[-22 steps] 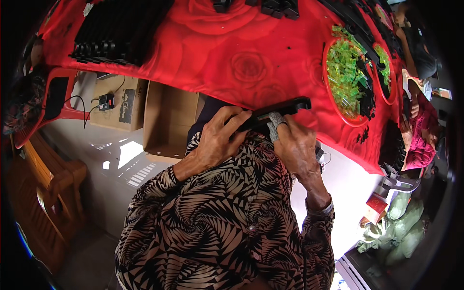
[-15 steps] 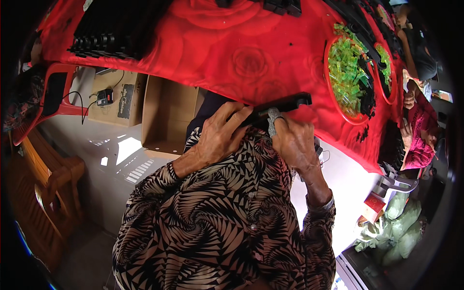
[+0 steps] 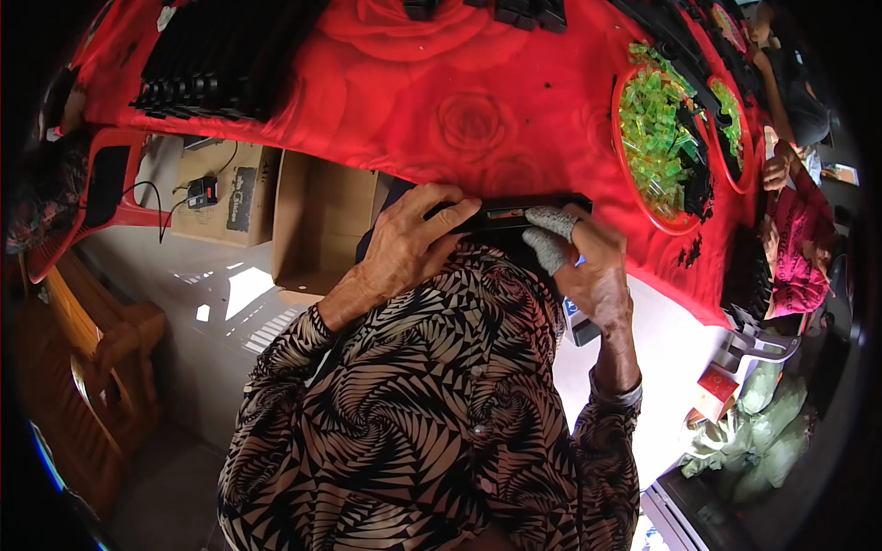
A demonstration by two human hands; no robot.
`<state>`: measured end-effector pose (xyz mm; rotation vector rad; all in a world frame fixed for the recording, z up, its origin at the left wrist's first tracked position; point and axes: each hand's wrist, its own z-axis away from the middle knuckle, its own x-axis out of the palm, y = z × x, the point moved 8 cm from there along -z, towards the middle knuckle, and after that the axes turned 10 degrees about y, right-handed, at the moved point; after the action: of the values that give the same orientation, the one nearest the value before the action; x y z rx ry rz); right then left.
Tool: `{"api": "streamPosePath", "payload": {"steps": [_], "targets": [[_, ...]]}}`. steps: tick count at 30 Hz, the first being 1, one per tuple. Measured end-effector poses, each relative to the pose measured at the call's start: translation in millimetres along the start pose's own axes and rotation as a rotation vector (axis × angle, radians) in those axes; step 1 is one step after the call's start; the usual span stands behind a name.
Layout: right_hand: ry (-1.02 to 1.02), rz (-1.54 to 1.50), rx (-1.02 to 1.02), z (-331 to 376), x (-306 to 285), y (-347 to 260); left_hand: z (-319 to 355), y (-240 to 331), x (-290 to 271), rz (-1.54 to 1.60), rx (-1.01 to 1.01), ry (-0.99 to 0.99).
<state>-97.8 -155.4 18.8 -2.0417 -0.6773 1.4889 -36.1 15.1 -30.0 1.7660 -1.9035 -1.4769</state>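
A long, narrow black plastic part (image 3: 503,222) lies crosswise at the near edge of the red-covered table, close to my chest. My left hand (image 3: 411,237) is closed round its left end, with the fingers bent over the top. At the right end my right hand (image 3: 595,266) grips the same part. Grey knitted covers (image 3: 551,220) sit on the tips of its thumb and forefinger. A small light-coloured strip shows on the part's upper face between the hands. My palms and the part's underside are hidden.
The red rose-patterned tablecloth (image 3: 469,119) spreads ahead. A red-rimmed basket (image 3: 675,230) of yellow-green clear pieces stands right, and stacked black parts (image 3: 207,69) lie far left. Below the table edge is an open cardboard box (image 3: 317,220). Other people (image 3: 797,243) sit at the right.
My right hand has slid right along the black part, its fingers now at the end. The part has turned, showing its upper face, and lies more level. My left hand stays nearly in place.
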Motion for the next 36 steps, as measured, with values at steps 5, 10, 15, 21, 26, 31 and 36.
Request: {"api": "streamPosePath", "payload": {"steps": [5,10,15,21,26,31,36], "targets": [[0.028,0.011,-0.099,-0.1,2.3,-13.6,-0.7,0.3,0.7,-0.026,0.002,-0.039],[-0.112,0.243,-0.099,10.2,13.7,-12.2,-6.4,16.4,-4.5,-0.111,0.072,-0.029],[-0.151,0.237,-0.094,10.3,13.0,-8.1,-11.5,20.1,-4.4,-0.105,0.076,-0.056],[-0.13,0.187,-0.093,9.9,18.3,0.3,-11.0,17.6,-3.6,-0.079,0.084,-0.059],[-0.089,0.131,-0.11,14.7,28.0,2.4,-10.0,15.7,-1.6,-0.057,0.053,-0.056],[-0.067,0.203,-0.171,10.1,24.7,-4.7,-11.2,7.2,-0.2,-0.044,-0.001,-0.038],[0.155,-0.032,-0.08,7.5,-1.3,0.3,-15.8,9.3,-3.7,-0.041,0.0,-0.056]]}}
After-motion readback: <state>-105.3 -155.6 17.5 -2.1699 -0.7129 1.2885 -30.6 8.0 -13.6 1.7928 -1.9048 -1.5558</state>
